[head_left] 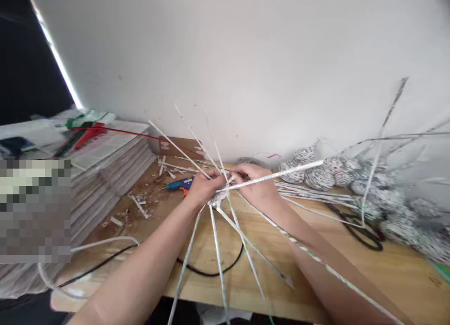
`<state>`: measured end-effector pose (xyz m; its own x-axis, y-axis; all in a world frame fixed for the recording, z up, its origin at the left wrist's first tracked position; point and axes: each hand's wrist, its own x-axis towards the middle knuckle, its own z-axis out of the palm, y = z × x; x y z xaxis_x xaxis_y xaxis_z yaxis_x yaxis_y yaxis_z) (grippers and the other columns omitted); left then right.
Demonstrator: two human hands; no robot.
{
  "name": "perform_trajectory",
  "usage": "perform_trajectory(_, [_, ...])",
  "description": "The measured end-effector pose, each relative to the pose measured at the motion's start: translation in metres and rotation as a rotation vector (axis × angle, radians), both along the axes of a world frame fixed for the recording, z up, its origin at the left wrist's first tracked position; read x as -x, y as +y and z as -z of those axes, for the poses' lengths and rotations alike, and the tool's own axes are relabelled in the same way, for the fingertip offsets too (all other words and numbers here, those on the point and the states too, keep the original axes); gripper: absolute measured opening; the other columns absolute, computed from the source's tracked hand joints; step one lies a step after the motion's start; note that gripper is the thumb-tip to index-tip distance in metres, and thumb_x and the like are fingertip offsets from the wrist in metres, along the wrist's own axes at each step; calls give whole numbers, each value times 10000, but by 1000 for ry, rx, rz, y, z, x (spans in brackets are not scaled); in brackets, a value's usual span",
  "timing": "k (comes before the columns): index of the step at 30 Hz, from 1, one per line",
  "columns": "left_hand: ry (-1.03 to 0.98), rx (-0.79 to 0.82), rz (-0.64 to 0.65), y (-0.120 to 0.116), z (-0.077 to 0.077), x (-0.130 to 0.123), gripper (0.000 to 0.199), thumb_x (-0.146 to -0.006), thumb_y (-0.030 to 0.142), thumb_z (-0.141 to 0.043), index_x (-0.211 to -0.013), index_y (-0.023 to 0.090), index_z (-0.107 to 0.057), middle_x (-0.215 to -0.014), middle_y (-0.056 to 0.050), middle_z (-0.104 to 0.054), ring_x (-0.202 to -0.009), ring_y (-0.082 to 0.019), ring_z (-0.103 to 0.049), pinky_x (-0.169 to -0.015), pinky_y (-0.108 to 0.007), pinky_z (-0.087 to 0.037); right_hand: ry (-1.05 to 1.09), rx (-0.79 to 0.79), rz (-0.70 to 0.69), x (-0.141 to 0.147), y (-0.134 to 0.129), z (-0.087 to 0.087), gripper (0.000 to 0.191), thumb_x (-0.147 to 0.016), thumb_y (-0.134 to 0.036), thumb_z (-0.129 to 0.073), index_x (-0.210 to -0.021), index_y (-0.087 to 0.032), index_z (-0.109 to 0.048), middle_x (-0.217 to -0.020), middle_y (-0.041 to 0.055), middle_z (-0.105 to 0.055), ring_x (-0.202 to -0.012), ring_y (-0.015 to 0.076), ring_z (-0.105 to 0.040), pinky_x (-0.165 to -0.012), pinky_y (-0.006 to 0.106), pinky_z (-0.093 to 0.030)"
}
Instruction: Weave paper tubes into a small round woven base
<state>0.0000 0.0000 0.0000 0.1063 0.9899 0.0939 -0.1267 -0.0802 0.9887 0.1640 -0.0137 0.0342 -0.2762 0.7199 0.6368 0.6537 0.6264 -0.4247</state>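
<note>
Both hands meet over the middle of the table at a woven piece made of rolled paper sticks (218, 201). Thin white paper sticks fan out from its centre in all directions, several toward the wall and several toward me. My left hand (207, 187) pinches the left side of the weave, its thumb at the hub. My right hand (251, 177) has its fingers closed at the right side of the hub, around a paper stick. One thicker stick (274, 177) crosses in front of the right hand. The fingertips are partly hidden by the sticks.
A blue glue gun (178, 183) lies behind my left hand among paper scraps. Stacked newspapers (119, 175) rise at the left, with red-handled pliers (89, 135) on top. At the right are balls of woven paper (319, 177), loose paper sticks (312, 193) and black-handled scissors (365, 233).
</note>
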Motion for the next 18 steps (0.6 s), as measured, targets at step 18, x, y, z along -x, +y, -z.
perform_trajectory(18, [-112, 54, 22, 3, 4, 0, 407, -542, 474, -858, -723, 134, -728, -597, 8, -648, -521, -96, -507, -538, -220, -375, -35, -149, -144, -5, 7, 10, 210, -817, -82, -613, -941, -180, -752, -888, 73, -752, -824, 204, -693, -774, 300, -534])
